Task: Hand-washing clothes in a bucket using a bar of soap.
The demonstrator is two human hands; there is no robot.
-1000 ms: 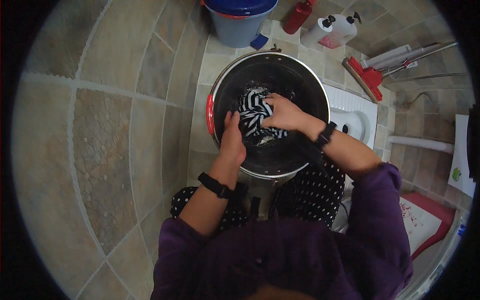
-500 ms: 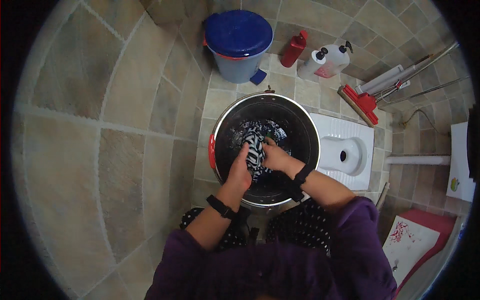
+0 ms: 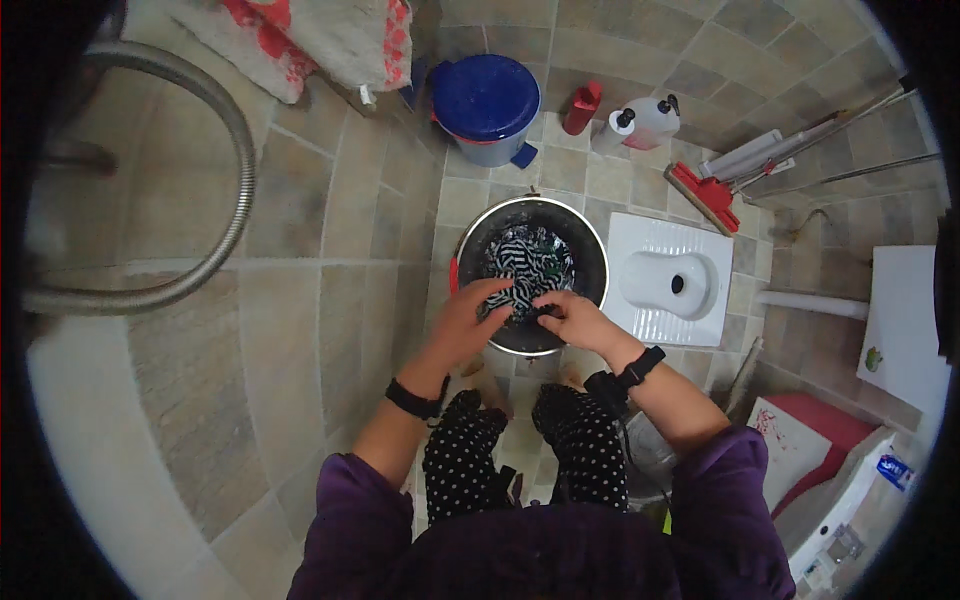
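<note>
Tiled floor (image 3: 572,170): one bucket (image 3: 591,262), one striped cloth (image 3: 524,264) inside; left hand (image 3: 466,318), right hand (image 3: 582,322) both loosely spread.

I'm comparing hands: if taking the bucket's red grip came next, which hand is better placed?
Probably the left hand: it is nearer the red grip, which is on the left side of the bucket; the right hand sits toward the opposite side.

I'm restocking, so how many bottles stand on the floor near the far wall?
3: a red bottle on the left, a white pump bottle in the middle, and a larger pump bottle on the right. Any behind them would be hidden.
</note>
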